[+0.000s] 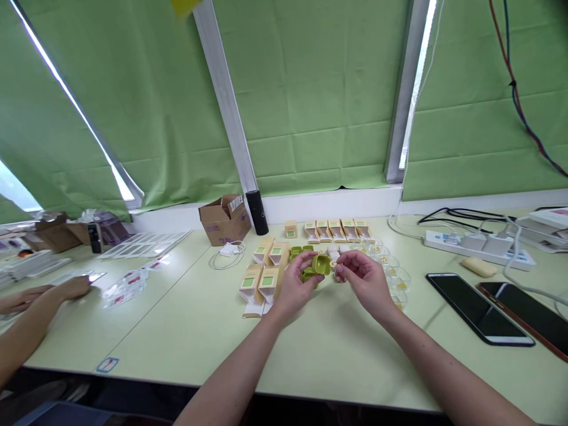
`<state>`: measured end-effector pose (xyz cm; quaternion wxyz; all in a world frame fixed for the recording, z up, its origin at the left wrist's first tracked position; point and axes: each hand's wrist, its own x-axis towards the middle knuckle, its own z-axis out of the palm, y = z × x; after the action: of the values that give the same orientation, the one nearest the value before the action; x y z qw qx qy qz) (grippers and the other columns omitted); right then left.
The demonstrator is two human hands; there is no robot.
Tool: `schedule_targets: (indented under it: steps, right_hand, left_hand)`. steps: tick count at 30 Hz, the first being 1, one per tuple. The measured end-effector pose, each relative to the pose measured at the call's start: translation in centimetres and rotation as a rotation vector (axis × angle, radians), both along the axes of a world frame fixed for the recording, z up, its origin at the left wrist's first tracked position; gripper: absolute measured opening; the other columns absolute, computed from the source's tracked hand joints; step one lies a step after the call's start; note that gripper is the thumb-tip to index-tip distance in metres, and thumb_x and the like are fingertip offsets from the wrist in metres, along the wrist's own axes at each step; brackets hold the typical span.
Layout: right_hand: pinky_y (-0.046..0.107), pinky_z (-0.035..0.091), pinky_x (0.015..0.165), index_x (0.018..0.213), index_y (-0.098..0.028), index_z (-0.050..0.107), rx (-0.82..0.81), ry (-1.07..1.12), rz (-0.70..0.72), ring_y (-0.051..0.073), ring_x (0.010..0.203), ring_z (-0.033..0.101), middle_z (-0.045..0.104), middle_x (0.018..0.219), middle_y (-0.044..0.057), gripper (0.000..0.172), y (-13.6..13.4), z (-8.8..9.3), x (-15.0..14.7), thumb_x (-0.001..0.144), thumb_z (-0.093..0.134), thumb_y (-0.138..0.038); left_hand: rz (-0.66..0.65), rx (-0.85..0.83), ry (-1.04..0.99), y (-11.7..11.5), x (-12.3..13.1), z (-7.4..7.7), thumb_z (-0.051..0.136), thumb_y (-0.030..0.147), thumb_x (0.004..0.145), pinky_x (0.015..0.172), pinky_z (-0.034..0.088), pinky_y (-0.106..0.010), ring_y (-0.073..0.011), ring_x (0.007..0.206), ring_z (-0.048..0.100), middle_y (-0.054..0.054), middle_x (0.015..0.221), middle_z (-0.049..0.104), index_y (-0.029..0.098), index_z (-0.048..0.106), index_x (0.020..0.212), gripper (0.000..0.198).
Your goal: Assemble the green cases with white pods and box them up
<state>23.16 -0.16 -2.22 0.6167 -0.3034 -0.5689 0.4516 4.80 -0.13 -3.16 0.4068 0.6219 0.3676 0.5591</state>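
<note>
My left hand point(296, 286) is closed around a small open green case point(318, 267) held just above the pale green table point(186, 319). My right hand point(361, 278) pinches a tiny pale piece point(337, 271) right beside the case's open side. Behind my hands lie more green cases point(302, 250) and small white pieces. Tan cardboard boxes with green labels point(265, 273) lie to the left of my hands, and a row of open ones point(337, 230) stands further back. Clear plastic trays point(394, 277) run along the right.
A brown carton point(224, 219) and a black cylinder point(257, 212) stand at the back by the window. Two phones point(479, 307) and a white power strip point(477, 245) lie to the right. Another person's hands point(66, 289) rest on the table at the left, near plastic packets point(126, 287).
</note>
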Motion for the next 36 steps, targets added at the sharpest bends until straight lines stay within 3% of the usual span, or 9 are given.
schedule_targets:
  steps: [8,17,28,33,36]
  right_hand:
    - [0.031,0.052,0.068,0.094,-0.023,0.063,0.123,-0.193,-0.088,0.017,0.073,0.062,0.066,0.084,0.002,0.018,-0.3,-0.6,0.0,0.099,0.062,-0.04]
    - [0.035,0.052,0.069,0.106,-0.026,0.063,0.196,-0.326,-0.186,0.021,0.074,0.063,0.066,0.084,0.003,0.013,-0.3,-0.8,0.1,0.099,0.062,-0.037]
    - [0.036,0.052,0.067,0.103,-0.026,0.066,0.436,-0.503,-0.308,0.021,0.074,0.065,0.071,0.088,0.005,0.009,-0.6,-0.9,0.1,0.099,0.058,-0.023]
    - [0.039,0.053,0.075,0.104,-0.023,0.066,0.621,-0.588,-0.416,0.025,0.092,0.065,0.068,0.1,0.009,0.013,-0.3,-1.2,0.1,0.099,0.057,-0.016]
    - [0.039,0.051,0.073,0.104,-0.022,0.069,0.677,-0.657,-0.498,0.026,0.091,0.063,0.063,0.1,0.01,0.015,-0.2,-1.3,0.0,0.097,0.059,-0.015]
  left_hand:
    - [-0.005,0.016,0.032,-0.5,0.2,0.3,0.077,0.012,0.082,0.1,0.057,-0.042,-0.0278,0.124,0.067,-0.012,0.13,0.071,0.023,0.062,0.126,0.048]
    - [0.008,0.047,0.074,-0.6,0.1,0.3,0.077,0.011,0.082,0.106,0.055,-0.044,-0.028,0.131,0.064,-0.011,0.134,0.069,0.024,0.063,0.125,0.047]
    - [0.015,0.024,0.064,-0.7,0.2,0.5,0.078,0.008,0.08,0.106,0.055,-0.045,-0.0287,0.131,0.064,-0.011,0.132,0.07,0.024,0.064,0.126,0.05]
    - [0.033,0.067,0.094,-0.6,0.2,0.2,0.082,0.01,0.078,0.11,0.053,-0.045,-0.0262,0.126,0.066,-0.009,0.131,0.069,0.024,0.066,0.123,0.05]
    - [0.033,0.132,0.118,-0.5,0.2,-0.1,0.084,0.011,0.078,0.115,0.05,-0.046,-0.0249,0.126,0.065,-0.008,0.133,0.066,0.024,0.068,0.121,0.048]
